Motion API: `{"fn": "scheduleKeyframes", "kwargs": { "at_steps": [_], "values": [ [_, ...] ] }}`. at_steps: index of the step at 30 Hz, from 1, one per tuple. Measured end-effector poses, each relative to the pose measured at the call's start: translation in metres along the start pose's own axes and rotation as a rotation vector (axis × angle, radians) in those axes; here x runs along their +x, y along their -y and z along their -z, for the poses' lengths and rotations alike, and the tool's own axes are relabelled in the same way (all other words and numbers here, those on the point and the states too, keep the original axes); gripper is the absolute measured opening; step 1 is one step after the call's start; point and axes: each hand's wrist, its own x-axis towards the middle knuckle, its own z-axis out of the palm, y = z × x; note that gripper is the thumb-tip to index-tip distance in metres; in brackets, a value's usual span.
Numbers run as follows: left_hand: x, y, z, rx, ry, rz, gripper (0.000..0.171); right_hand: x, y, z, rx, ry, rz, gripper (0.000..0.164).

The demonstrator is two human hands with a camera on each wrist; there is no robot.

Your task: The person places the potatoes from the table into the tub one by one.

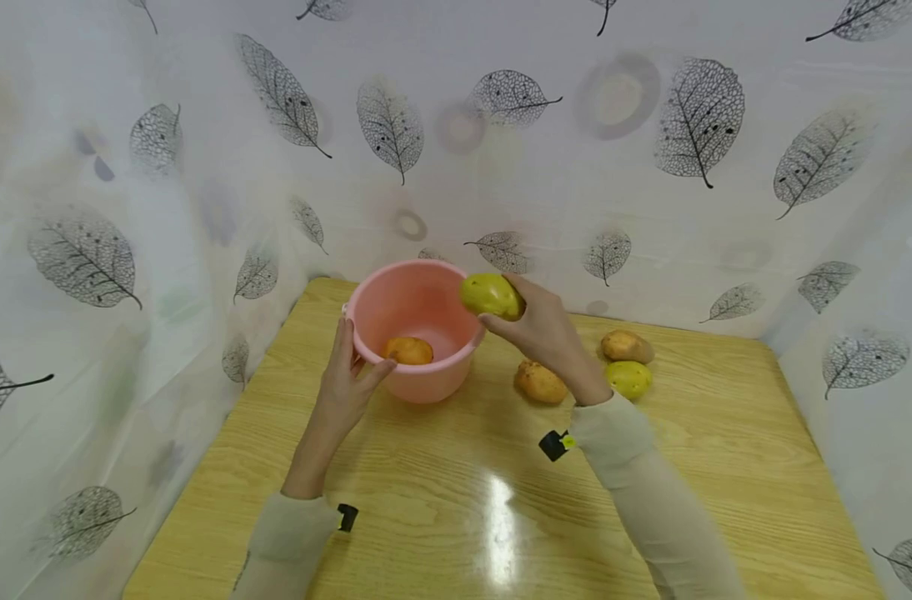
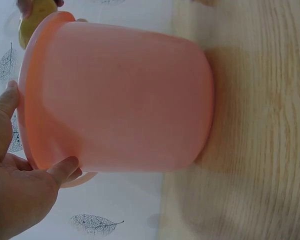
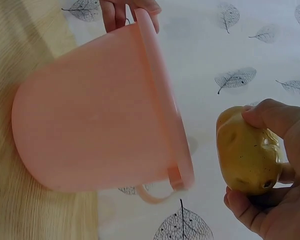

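Note:
A pink plastic bucket [image 1: 433, 385] stands upright on the wooden table, with a brown potato [image 1: 411, 351] inside it. My left hand [image 1: 345, 382] grips its rim at the near left, thumb over the edge and fingers against the outer wall. In the left wrist view the bucket [image 2: 125, 100] appears sideways, its base on the table. My right hand [image 1: 538, 325] holds a shiny yellow-green potato [image 1: 490, 296] between thumb and fingers, level with the right side of the rim. The right wrist view shows this potato [image 3: 247, 150] apart from the bucket.
To the right of the bucket lie a brown potato [image 1: 542, 382], another brown potato [image 1: 625, 345] and a yellow-green potato [image 1: 629, 379]. A leaf-patterned white sheet [image 1: 456, 200] rises behind the table [image 1: 426, 500] and along both sides.

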Motion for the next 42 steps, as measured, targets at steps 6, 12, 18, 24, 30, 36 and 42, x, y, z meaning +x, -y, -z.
{"fn": "scheduleKeyframes", "kwargs": {
  "at_steps": [6,12,18,24,30,36,42],
  "values": [
    [0.0,-0.001,0.0,-0.001,0.002,0.008,0.098,0.017,0.008,-0.016,-0.002,0.015,0.038,0.069],
    [-0.002,-0.003,0.004,0.028,-0.005,0.023,0.1,0.033,0.013,-0.033,-0.01,0.055,0.067,0.06],
    [-0.002,-0.003,0.005,0.034,-0.005,0.018,0.1,0.045,0.019,-0.044,-0.033,0.083,0.058,0.061],
    [-0.002,-0.001,0.004,0.024,-0.003,0.025,0.099,0.055,0.019,-0.055,-0.049,0.097,0.053,0.059],
    [-0.001,0.0,0.002,0.009,-0.003,0.015,0.096,0.063,0.017,-0.065,-0.092,0.122,0.075,0.062],
    [-0.001,-0.002,0.001,0.008,0.002,0.026,0.1,0.068,0.014,-0.072,-0.106,0.132,0.102,0.076],
    [-0.001,-0.001,-0.001,0.005,0.002,0.02,0.1,0.069,0.012,-0.078,-0.071,0.123,0.104,0.077]
  ]
}}
